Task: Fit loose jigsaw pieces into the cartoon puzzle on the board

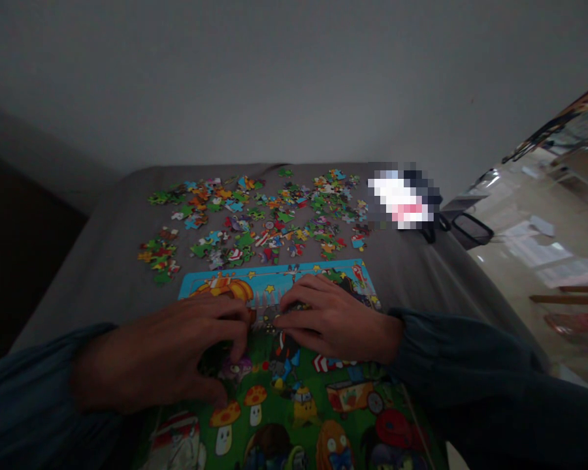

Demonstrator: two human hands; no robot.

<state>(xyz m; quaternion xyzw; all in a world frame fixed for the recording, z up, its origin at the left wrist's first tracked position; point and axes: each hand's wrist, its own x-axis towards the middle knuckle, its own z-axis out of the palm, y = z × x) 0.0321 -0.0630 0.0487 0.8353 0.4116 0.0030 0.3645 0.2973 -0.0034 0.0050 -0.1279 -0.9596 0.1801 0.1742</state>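
Wall: pale, plain, behind everything.
Surface: grey cloth covering, against the wall.
Jigsaw board: flat on the cloth before the person; blue strip with pumpkin at far edge, green ground with mushrooms nearer. Whether its picture is fully pieced cannot be told.
Left hand: over the board's left part, fingers curled, thumb well apart, a wide gap between; nothing seen held.
Right hand: over upper middle, fingers bent, tips down at the board; whether a piece is pinched cannot be told.
Loose pieces: many, mixed colours, scattered beyond the board.
Step, by judgement: fitting or adjusting at the board's upper middle, both hands close together. Such work calls for lining up edges and light, flat fingertip pressure.
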